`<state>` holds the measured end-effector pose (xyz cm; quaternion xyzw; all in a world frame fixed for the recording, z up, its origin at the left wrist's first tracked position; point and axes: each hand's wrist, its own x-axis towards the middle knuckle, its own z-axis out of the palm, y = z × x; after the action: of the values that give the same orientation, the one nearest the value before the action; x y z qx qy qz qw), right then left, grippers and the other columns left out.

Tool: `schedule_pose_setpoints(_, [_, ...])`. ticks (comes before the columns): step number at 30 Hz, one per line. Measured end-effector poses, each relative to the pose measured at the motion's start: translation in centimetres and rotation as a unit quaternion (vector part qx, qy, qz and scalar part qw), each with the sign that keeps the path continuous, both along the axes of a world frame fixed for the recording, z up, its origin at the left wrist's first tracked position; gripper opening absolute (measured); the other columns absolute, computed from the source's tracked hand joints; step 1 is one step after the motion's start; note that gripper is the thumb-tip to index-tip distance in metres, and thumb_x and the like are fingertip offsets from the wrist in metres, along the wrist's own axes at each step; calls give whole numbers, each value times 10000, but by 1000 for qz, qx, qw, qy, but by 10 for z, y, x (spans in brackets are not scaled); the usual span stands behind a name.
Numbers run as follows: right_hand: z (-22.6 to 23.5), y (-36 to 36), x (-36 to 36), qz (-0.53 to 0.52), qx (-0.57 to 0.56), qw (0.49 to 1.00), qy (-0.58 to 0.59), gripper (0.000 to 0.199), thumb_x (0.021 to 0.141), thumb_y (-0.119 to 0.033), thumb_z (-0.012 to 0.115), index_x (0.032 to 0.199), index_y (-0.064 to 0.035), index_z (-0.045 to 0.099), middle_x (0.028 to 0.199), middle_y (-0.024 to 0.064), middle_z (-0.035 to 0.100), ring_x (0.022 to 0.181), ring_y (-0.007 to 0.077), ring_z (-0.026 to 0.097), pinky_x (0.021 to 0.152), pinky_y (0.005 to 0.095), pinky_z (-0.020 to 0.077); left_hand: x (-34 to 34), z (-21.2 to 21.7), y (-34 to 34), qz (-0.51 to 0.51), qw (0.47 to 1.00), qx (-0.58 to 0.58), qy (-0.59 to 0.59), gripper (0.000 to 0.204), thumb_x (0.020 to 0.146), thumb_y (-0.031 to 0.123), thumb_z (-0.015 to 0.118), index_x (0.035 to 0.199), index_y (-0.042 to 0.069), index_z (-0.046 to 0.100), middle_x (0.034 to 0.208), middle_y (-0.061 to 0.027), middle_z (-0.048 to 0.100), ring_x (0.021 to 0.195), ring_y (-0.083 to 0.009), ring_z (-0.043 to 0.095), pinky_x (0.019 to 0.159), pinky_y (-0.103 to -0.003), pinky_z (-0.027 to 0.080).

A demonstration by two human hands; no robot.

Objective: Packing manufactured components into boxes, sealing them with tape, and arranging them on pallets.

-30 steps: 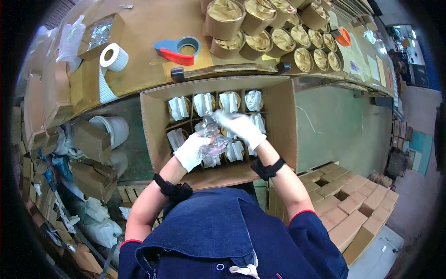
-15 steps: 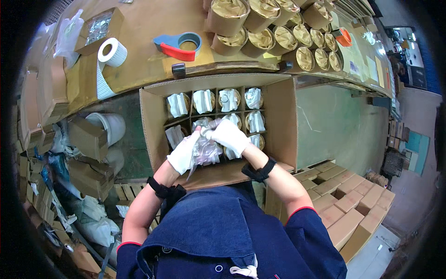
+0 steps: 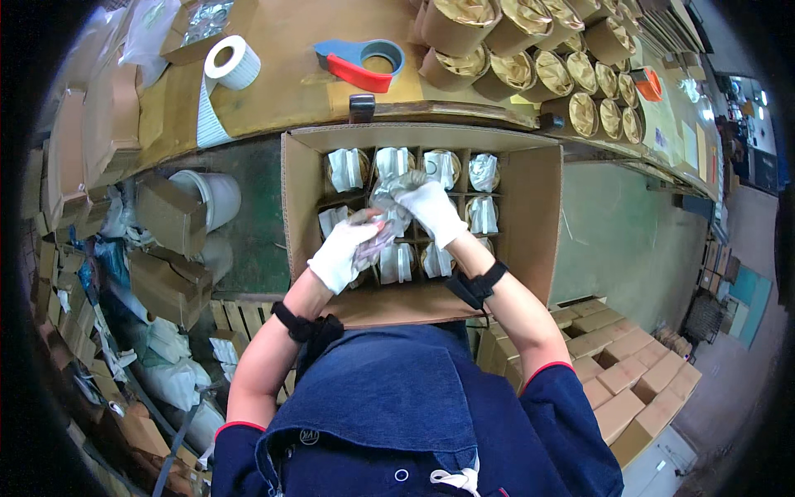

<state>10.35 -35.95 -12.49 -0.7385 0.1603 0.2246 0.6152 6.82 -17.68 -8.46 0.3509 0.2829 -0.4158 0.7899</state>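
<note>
An open cardboard box (image 3: 517,207) with a divider grid stands in front of me. Its cells hold round paper-lined tubes, most topped with a silvery-white packet (image 3: 483,214). My left hand (image 3: 341,250), in a white glove with fingertips showing, is closed around a crumpled clear plastic bag (image 3: 374,251) over the box's left-middle cells. Close by on the right, my gloved right hand (image 3: 432,211) pinches a shiny clear-silver packet (image 3: 387,197) above the upper cells. What the bag contains is too blurred to make out. Both hands hide some cells beneath them.
On the worktable (image 3: 281,91) beyond the box lie a white label roll (image 3: 236,66) and a blue-red tape dispenser (image 3: 364,65). Several cardboard tubes (image 3: 460,68) stand at the far right. Stacked cartons (image 3: 625,373) sit right; a white bucket (image 3: 219,199) stands left.
The view has shifted, so the box appears further right. My hands, close together before, have moved apart; the right one now reaches further up over the cells with a silvery packet.
</note>
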Motion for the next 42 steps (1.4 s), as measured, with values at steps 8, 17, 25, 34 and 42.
schedule_pose_setpoints(8, [-30,-13,24,-108,33,991,66,95,877,-73,613,804,-13,625,693,66,645,594,123,579,544,295,463,13,-41,-10,71,989,127,14,208,915,109,571,1113,56,530,990,-89,671,765,-175,659,484,-248,455])
schedule_pose_setpoints(17, [-16,20,14,43,-109,991,-67,226,879,-194,629,807,19,654,593,158,615,510,236,564,506,371,428,22,-50,-9,91,990,111,-1,236,925,87,555,1153,33,527,1028,-107,669,812,-179,677,425,-226,422])
schedule_pose_setpoints(25, [-97,-14,30,4,-233,965,-118,391,882,-320,574,1076,12,642,818,229,674,771,373,662,715,424,519,40,-60,-20,163,961,220,31,315,925,-15,494,1237,18,475,1136,-170,638,984,-262,668,738,-327,561])
schedule_pose_setpoints(34, [36,-1,-5,206,41,961,-182,415,816,-379,630,1024,-23,679,804,178,684,706,233,646,694,380,518,27,-24,-7,-17,991,-32,-127,362,882,166,630,1197,-2,566,1009,-86,656,874,-211,654,752,-309,552])
schedule_pose_setpoints(42, [79,9,-18,111,-61,985,-116,328,880,-341,625,941,-20,656,814,152,675,751,243,643,707,363,509,11,47,0,-75,981,-28,-179,295,901,102,600,1181,23,552,1022,-73,648,901,-174,660,758,-299,565])
